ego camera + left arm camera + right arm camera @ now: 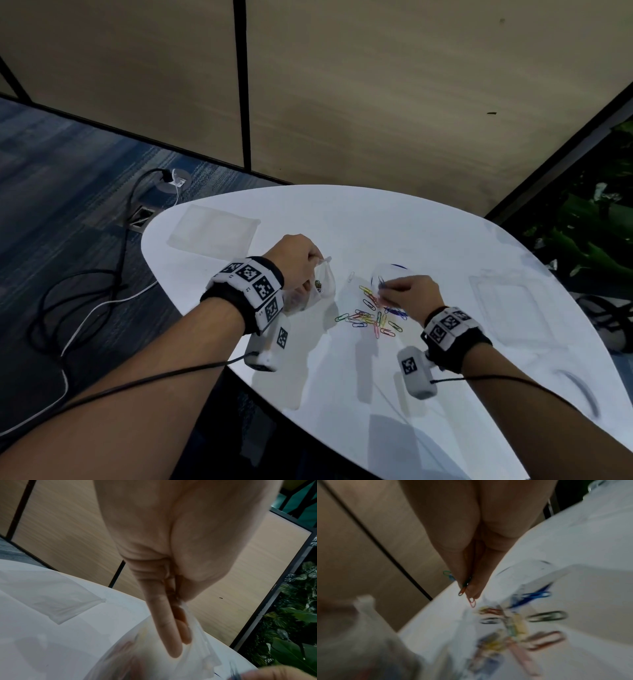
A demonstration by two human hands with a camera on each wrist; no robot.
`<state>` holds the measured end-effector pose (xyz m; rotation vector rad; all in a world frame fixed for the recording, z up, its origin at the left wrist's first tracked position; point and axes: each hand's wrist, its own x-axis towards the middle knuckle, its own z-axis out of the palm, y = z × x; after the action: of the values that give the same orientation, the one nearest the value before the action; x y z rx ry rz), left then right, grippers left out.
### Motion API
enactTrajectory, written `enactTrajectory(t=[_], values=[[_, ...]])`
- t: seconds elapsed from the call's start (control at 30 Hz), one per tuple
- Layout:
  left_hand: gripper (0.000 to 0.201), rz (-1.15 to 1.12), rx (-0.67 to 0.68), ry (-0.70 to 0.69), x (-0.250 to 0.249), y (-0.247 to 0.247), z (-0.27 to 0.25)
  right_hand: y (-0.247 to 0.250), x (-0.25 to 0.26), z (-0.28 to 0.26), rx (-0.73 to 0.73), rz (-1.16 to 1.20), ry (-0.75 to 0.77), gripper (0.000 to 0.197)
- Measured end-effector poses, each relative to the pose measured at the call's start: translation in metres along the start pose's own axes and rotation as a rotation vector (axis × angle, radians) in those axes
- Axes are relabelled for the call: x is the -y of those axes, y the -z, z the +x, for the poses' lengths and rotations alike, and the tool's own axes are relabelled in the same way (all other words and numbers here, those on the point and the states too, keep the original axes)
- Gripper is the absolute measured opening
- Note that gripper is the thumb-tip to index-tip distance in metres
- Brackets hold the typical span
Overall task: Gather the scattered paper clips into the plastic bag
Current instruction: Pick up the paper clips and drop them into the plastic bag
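Head view: on the white surface (pixel 342 377), the left hand (pixel 294 260) pinches the plastic bag (pixel 323 284) at 9 o'clock of the scattered paper clips (pixel 370 317); the right hand (pixel 411 296) sits at their 1 o'clock. Left wrist view: fingers (pixel 164 622) curl round the bag's film. Right wrist view: fingertips (pixel 475 586) pinch several clips (pixel 462 591) above the pile.

We see bare forearms, no sleeves. Each wrist has a black band w/ white blocks on top carrying black-and-white square tags — left wristband (pixel 247 295), right wristband (pixel 452 333). Under each wrist hangs a small white camera box w/ its own tag — left box (pixel 269 349), right box (pixel 416 376). A thin black cable (pixel 144 380) runs back from each box along the arm.
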<state>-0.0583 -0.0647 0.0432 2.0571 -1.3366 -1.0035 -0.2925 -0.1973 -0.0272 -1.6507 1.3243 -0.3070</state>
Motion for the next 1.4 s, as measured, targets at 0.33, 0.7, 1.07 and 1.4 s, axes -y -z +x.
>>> enactTrajectory(t=[0.33,0.7,1.07,1.4], values=[[0.031,0.122,-0.009,-0.029,-0.003,-0.004,-0.002,-0.051,0.08,-0.04,0.265,0.547,-0.043,0.021],[0.032,0.127,0.011,-0.069,-0.006,-0.004,-0.007,-0.07,0.074,-0.044,0.154,-0.404,0.537,0.018],[0.03,0.002,0.018,0.013,-0.001,0.004,-0.007,-0.025,0.047,0.014,0.093,-0.615,0.406,0.034],[0.033,0.002,0.065,0.043,-0.007,0.003,-0.007,-0.01,-0.035,0.019,0.206,-1.422,0.72,0.041]])
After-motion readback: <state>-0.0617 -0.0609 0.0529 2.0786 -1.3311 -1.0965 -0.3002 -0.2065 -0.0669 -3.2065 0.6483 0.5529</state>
